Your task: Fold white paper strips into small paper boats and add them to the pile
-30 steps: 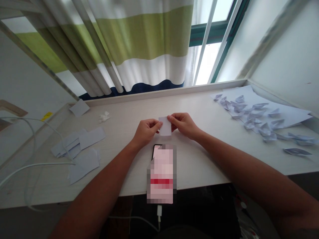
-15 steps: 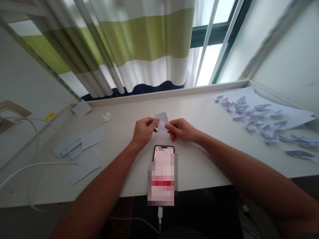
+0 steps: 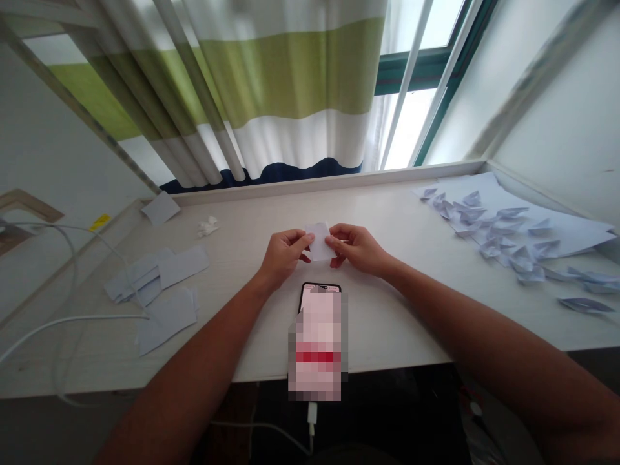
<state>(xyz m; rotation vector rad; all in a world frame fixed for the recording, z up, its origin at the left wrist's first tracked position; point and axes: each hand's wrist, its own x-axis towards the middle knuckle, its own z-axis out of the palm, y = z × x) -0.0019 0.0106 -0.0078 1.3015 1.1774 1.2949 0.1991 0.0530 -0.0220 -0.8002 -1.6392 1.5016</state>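
A small white sheet of paper (image 3: 318,243) is held up between both hands above the desk. My left hand (image 3: 287,253) pinches its left edge, thumb on the near face. On the opposite edge my right hand (image 3: 357,248) grips it between thumb and fingers. Just below the hands lies a phone (image 3: 317,336), its screen lit and mostly blurred out, with a white cable plugged into its lower end. Whether the paper carries a crease cannot be made out.
Several folded paper boats (image 3: 504,226) cluster at the right, partly on large white sheets (image 3: 523,197). Loose paper pieces (image 3: 167,320) lie at the left, beside a white cable (image 3: 72,329). A crumpled scrap (image 3: 208,226) sits farther back. Behind the white desk (image 3: 387,323) hangs a striped curtain (image 3: 290,77).
The paper now stands straighter and looks shorter. My right hand's fingers have moved up along its edge, and the left hand has shifted slightly. The whole view has moved a little.
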